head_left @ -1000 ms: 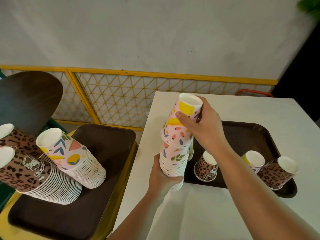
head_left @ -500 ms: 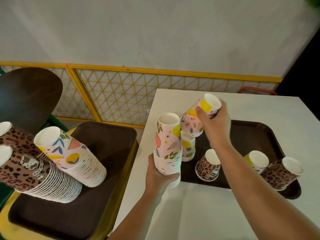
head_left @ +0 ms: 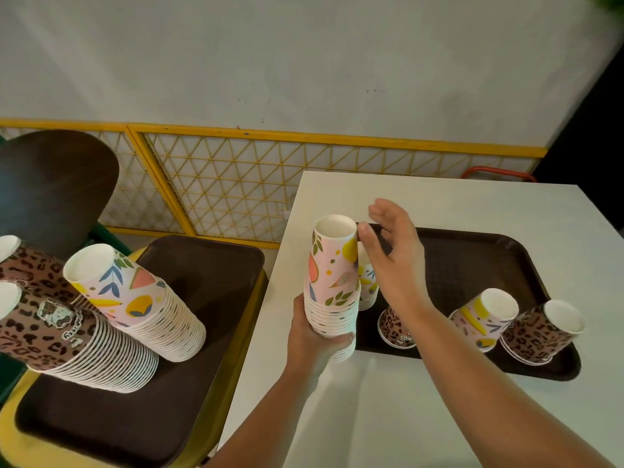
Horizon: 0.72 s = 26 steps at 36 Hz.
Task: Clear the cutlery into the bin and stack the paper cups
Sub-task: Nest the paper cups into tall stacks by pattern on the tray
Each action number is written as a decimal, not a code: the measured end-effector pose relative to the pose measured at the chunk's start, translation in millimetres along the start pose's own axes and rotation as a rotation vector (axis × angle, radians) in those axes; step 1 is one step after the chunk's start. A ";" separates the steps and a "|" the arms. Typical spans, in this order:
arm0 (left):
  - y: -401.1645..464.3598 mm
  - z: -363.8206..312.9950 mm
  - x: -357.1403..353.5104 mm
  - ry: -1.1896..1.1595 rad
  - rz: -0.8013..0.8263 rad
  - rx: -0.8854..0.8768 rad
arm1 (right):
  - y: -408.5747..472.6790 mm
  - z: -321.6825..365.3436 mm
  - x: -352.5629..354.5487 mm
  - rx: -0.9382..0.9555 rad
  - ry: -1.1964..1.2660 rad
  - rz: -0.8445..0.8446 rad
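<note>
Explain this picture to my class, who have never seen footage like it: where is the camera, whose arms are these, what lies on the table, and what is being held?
No machine is at work here. One wide-angle camera sits on a person's head and looks forward and down, so the two bare arms are the wearer's own.

The left hand wraps its grip around the lower part of a pink stack of paper cups, all nested upside down. The right hand is open and holds nothing; its fingertips are close to the rim of the top cup.

On the white table lies a dark tray. On it are a leopard-print cup, a tilted pink cup and a short leopard-print stack; another pink cup is partly hidden behind the hand.

At the left, a second tray carries long leaning stacks. No cutlery or bin is visible.
</note>
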<state>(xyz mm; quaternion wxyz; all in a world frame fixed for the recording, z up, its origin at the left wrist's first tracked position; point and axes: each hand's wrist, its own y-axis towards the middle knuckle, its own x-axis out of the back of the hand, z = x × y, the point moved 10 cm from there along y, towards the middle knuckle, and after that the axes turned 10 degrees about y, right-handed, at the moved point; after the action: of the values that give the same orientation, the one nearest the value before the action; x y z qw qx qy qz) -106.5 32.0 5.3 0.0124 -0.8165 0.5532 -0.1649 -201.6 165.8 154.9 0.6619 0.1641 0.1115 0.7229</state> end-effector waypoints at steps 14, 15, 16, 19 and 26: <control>-1.1 2.0 -8.5 0.032 0.029 0.003 | -18.9 7.2 -26.7 -0.107 -0.042 0.238; -1.0 2.0 -8.5 0.039 0.030 -0.001 | -18.8 7.8 -25.9 -0.105 -0.039 0.230; -0.9 1.6 -8.4 0.043 0.032 -0.007 | -18.4 8.2 -25.0 -0.102 -0.038 0.222; -1.5 0.3 -7.9 0.048 0.035 -0.012 | -16.6 11.7 -22.9 -0.085 -0.047 0.204; -2.9 0.2 -6.8 0.047 0.032 -0.003 | -9.7 22.9 -17.6 -0.070 -0.006 0.166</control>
<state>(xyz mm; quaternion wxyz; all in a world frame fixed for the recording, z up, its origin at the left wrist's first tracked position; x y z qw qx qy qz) -106.1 39.2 4.0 0.0011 -0.8033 0.5667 -0.1831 -182.6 148.0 170.8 0.6055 0.1518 0.0704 0.7781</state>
